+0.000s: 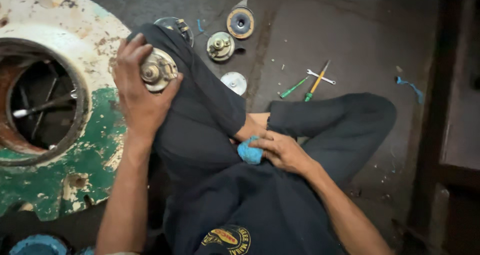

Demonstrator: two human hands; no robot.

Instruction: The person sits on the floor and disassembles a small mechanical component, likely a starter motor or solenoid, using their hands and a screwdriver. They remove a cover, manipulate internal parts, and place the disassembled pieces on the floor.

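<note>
- The left hand (140,92) is closed around a round, tarnished metal part (158,70), fingers curled over its far side and thumb along its near edge, pressing it against the raised knee of the dark trousers (200,115).
- The metal part faces up, with a small hub at its centre and a little fitting on its rim.
- The right hand (282,152) rests in the lap, fingers loosely folded over a crumpled blue rag (249,154) that sticks out from under them on the left.
- The person sits cross-legged on the floor, and a bare foot (255,125) shows just above the right hand.
- Just beyond the knee lies a dark round part (175,26), half hidden behind the trousers.
- Near it on the grey floor (350,30) lie three more round pieces: a brass-coloured one with a hub (220,46), a yellow-ringed disc (240,22) further off, and a plain pale cap (234,82) closest to the legs.
- To the right of these lie a green-handled screwdriver (293,87), a yellow-shafted screwdriver (316,83) and a small spanner (321,76), close together, the spanner crossing the yellow one.
- A few loose screws are scattered near the tools.
- To the left of the person stands a large rusty white and green housing (75,170) with a round opening.
</note>
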